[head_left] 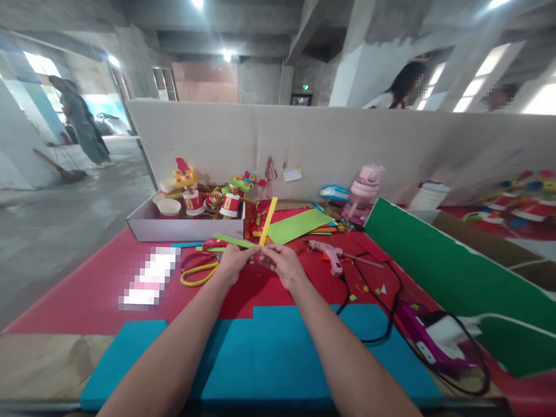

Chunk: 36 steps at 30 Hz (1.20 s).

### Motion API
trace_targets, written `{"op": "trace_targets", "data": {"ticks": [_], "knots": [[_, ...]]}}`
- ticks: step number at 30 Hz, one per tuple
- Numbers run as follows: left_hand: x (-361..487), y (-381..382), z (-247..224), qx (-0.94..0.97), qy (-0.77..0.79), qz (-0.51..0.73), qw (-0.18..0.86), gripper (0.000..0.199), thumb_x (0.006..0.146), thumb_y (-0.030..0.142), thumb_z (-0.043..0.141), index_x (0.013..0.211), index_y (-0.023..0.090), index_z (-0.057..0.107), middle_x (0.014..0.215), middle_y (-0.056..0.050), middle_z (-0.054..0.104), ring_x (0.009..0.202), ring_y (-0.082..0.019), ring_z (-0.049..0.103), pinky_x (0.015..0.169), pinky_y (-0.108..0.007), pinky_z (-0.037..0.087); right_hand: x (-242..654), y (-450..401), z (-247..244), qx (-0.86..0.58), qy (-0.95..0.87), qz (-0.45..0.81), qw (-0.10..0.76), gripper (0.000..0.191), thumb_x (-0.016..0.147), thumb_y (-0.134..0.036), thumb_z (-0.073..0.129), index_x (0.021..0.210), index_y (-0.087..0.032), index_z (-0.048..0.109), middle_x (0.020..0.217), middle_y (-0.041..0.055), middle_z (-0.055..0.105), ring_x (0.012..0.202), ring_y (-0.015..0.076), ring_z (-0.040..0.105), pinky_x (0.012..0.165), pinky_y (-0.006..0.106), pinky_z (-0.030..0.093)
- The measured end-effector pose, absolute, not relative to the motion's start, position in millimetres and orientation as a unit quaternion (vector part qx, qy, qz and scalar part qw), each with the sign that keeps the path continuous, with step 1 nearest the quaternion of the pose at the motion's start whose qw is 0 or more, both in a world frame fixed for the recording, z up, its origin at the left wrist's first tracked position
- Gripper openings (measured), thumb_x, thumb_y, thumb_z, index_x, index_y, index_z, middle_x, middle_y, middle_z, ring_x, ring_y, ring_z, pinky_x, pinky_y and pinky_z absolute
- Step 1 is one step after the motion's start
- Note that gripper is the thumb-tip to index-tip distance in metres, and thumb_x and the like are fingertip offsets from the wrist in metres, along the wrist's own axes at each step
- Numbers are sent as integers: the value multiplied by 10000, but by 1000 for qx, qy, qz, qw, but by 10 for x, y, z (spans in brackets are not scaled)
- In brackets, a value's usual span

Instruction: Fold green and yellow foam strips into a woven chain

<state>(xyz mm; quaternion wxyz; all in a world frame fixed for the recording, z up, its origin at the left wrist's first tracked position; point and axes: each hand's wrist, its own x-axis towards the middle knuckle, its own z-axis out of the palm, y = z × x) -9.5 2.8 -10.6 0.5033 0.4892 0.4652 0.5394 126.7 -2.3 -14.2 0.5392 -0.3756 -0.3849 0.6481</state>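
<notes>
So on the far left of the red-covered table (74, 292) there's an open white cardboard box (186, 231) with paper cups and paper-cup critters in it. Then a pair of scissors with a yellow loop handle (197, 284), right beside my left hand (233, 263), which is pinching a narrow green paper strip (234, 240). That meets a narrow yellow paper strip (268, 221) sticking up mid-table, its bottom end pinched in my right hand (283, 263); can't tell if the strips overlap. Further right: pink plastic glue gun (331, 256), lying on the red.
</notes>
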Motion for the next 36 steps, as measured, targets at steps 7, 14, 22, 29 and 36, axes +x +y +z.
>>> {"op": "trace_targets", "data": {"ticks": [7, 14, 22, 29, 36], "knots": [[-133, 72, -91, 444, 474, 595, 474, 278, 568, 342, 786, 535, 120, 622, 476, -4, 550, 455, -95, 471, 494, -233, 383, 1573, 93, -86, -533, -549, 321, 557, 164, 760, -353, 631, 734, -193, 651, 720, 27, 683, 664, 150, 602, 666, 270, 472], [-148, 77, -87, 430, 477, 608, 468, 302, 568, 351, 785, 508, 126, 593, 465, 5, 525, 438, -83, 451, 479, -230, 362, 1637, 108, -247, -608, -694, 195, 333, 175, 604, -225, 772, 613, -216, 597, 620, -1, 628, 609, 158, 573, 566, 248, 387], [-87, 62, -109, 390, 433, 607, 540, 342, 536, 355, 817, 513, 117, 572, 485, 5, 516, 453, -74, 448, 467, -228, 341, 1386, 43, -200, -449, -558, 493, 493, 202, 689, -384, 708, 737, -190, 677, 572, -28, 628, 482, 95, 554, 475, 197, 445], [-50, 37, -151, 428, 409, 594, 545, 320, 571, 343, 807, 544, 126, 573, 506, 13, 512, 465, -77, 452, 484, -236, 352, 1330, 8, -130, -397, -504, 546, 538, 264, 574, -371, 786, 726, -179, 688, 626, -20, 655, 537, 90, 562, 556, 210, 492], [-6, 14, -136, 377, 401, 596, 586, 334, 548, 313, 819, 523, 127, 542, 476, 23, 482, 445, -70, 425, 449, -234, 304, 1268, -46, -83, -455, -585, 376, 557, 129, 673, -329, 690, 693, -202, 676, 632, 5, 674, 577, 154, 591, 568, 258, 469]]}}
